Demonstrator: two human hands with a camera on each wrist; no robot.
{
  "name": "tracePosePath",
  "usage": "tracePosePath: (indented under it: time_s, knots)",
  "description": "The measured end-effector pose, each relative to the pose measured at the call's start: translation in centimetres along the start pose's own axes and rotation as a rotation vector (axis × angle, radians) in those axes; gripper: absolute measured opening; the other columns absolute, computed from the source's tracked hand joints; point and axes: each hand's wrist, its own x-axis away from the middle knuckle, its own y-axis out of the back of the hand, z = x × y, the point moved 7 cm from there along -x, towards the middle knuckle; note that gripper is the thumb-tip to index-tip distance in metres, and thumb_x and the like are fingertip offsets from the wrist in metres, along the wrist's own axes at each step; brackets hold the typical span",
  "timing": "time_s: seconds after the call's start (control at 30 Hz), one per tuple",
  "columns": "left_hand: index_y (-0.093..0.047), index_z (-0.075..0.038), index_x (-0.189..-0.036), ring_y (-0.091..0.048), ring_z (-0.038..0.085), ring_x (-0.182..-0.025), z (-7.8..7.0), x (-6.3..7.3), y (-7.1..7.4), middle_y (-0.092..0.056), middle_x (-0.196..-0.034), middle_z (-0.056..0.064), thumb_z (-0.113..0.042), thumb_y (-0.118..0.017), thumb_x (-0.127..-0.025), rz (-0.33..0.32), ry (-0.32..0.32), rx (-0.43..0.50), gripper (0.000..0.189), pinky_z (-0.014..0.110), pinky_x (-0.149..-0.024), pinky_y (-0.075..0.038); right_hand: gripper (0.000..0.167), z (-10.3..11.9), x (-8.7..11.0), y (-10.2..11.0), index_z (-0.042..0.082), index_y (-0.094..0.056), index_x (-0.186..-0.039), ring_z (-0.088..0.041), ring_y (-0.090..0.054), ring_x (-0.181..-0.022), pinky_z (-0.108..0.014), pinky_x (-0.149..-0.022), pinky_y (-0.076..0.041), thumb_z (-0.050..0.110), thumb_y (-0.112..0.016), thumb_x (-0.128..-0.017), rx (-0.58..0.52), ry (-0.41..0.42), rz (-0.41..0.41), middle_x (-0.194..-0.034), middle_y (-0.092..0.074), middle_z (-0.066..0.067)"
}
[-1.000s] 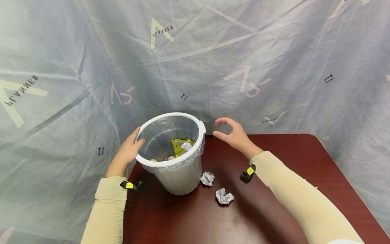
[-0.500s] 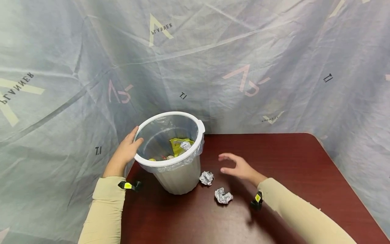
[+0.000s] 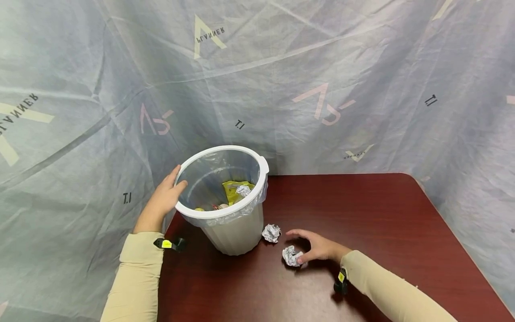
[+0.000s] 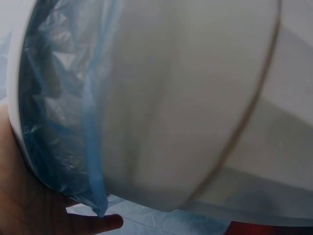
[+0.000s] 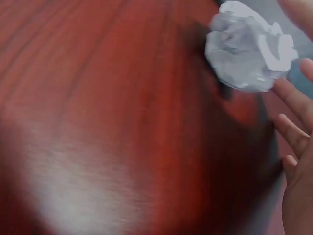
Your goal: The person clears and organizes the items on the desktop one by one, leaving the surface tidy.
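Observation:
A pale trash can [image 3: 235,235] with a white rim and clear plastic liner stands on the table. My left hand [image 3: 160,199] holds its left rim, thumb over the edge; in the left wrist view that hand [image 4: 29,196] lies against the rim and the bluish liner [image 4: 90,147]. My right hand [image 3: 319,247] is spread around the nearer crumpled paper ball [image 3: 290,256], thumb tip overlapping its right side. In the right wrist view the paper ball [image 5: 247,49] sits by parted fingers [image 5: 293,134]. Another paper ball [image 3: 271,233] lies beside the can's base.
Inside the can are a yellow wrapper [image 3: 232,192], a crumpled paper [image 3: 243,190] and other small litter. The dark red table [image 3: 350,201] extends to the right. A grey printed curtain [image 3: 281,89] hangs behind and at the sides.
My right hand has come down from beside the can's rim to the nearer paper ball, fingers still spread. The left hand stays on the rim.

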Motion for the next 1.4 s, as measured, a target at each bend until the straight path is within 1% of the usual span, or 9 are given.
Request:
tracePosePath:
  time_s: [0.13,0.2,0.27,0.53,0.7,0.83,1.0,1.2,1.4]
  knots:
    - [-0.01,-0.013,-0.164,-0.02,0.053,-0.147,-0.2,0.1,0.0,-0.017,-0.163,0.03,-0.033,-0.041,-0.105,-0.003,-0.001,0.001,0.069,0.066,-0.116,-0.02,0.079,0.0,0.3,-0.7,0.008,-0.055,-0.141,-0.042,-0.044,-0.135,-0.07,-0.114,-0.012,0.036,-0.088,-0.075,0.087,0.004,0.0,-0.141,-0.058,-0.013]
    - [-0.011,-0.012,-0.164,-0.021,0.053,-0.147,-0.3,0.1,0.1,-0.017,-0.163,0.03,-0.033,-0.041,-0.105,-0.006,-0.001,-0.001,0.069,0.066,-0.116,-0.02,0.073,-0.2,0.4,-0.9,0.011,-0.061,-0.136,-0.048,-0.041,-0.136,-0.076,-0.111,-0.008,0.037,-0.088,-0.074,0.119,-0.009,-0.017,-0.141,-0.057,-0.018]
    - [-0.011,-0.012,-0.164,-0.021,0.053,-0.146,-0.4,0.2,0.1,-0.018,-0.163,0.03,-0.033,-0.041,-0.105,-0.008,0.001,-0.005,0.069,0.066,-0.116,-0.021,0.065,-0.4,0.5,-1.0,0.013,-0.065,-0.129,-0.05,-0.042,-0.135,-0.076,-0.111,-0.01,0.036,-0.088,-0.073,0.145,-0.022,-0.041,-0.139,-0.057,-0.021]
    - [-0.011,-0.012,-0.164,-0.021,0.052,-0.147,-0.6,0.5,0.2,-0.017,-0.163,0.03,-0.033,-0.041,-0.106,-0.003,0.007,-0.01,0.069,0.065,-0.116,-0.02,0.049,-0.9,0.5,-1.0,0.021,-0.07,-0.114,-0.043,-0.051,-0.127,-0.072,-0.112,-0.018,0.034,-0.09,-0.071,0.171,-0.021,-0.104,-0.128,-0.064,-0.016]
    - [-0.009,-0.015,-0.164,-0.02,0.052,-0.147,-0.4,0.5,0.1,-0.015,-0.164,0.029,-0.034,-0.04,-0.106,0.004,0.019,-0.005,0.069,0.067,-0.116,-0.02,0.045,-0.5,0.1,-0.2,0.019,-0.072,-0.111,-0.024,-0.059,-0.112,-0.047,-0.103,-0.042,0.031,-0.09,-0.072,0.203,0.02,-0.131,-0.113,-0.07,0.001]
    - [-0.009,-0.015,-0.164,-0.019,0.052,-0.147,-0.4,0.4,0.1,-0.015,-0.164,0.029,-0.035,-0.039,-0.106,0.004,0.019,-0.008,0.069,0.067,-0.115,-0.02,0.043,-0.4,-0.1,1.3,0.02,-0.073,-0.109,-0.012,-0.059,-0.099,-0.033,-0.089,-0.045,0.032,-0.091,-0.072,0.223,0.001,-0.162,-0.103,-0.07,0.011]
    - [-0.01,-0.014,-0.164,-0.019,0.053,-0.147,-0.4,0.4,0.1,-0.015,-0.164,0.029,-0.035,-0.039,-0.105,0.002,0.02,-0.008,0.069,0.067,-0.115,-0.02,0.039,-0.4,-0.3,3.2,0.025,-0.072,-0.108,-0.01,-0.058,-0.095,-0.033,-0.087,-0.045,0.034,-0.09,-0.075,0.192,-0.087,-0.167,-0.099,-0.07,0.014]
    - [-0.01,-0.012,-0.164,-0.02,0.052,-0.147,-0.5,0.5,0.1,-0.016,-0.163,0.03,-0.033,-0.04,-0.106,0.004,0.019,-0.001,0.069,0.067,-0.116,-0.02,0.037,0.3,-0.9,5.3,0.021,-0.071,-0.108,-0.012,-0.06,-0.092,-0.032,-0.083,-0.048,0.031,-0.089,-0.077,0.143,-0.096,-0.18,-0.098,-0.071,0.009]
    - [-0.011,-0.012,-0.164,-0.021,0.052,-0.147,-0.6,0.6,0.2,-0.017,-0.163,0.03,-0.032,-0.04,-0.105,-0.001,0.019,-0.002,0.068,0.066,-0.116,-0.021,0.035,1.4,-1.6,7.3,0.013,-0.071,-0.107,-0.013,-0.06,-0.089,-0.036,-0.076,-0.053,0.017,-0.089,-0.077,0.121,-0.108,-0.222,-0.097,-0.07,0.0]
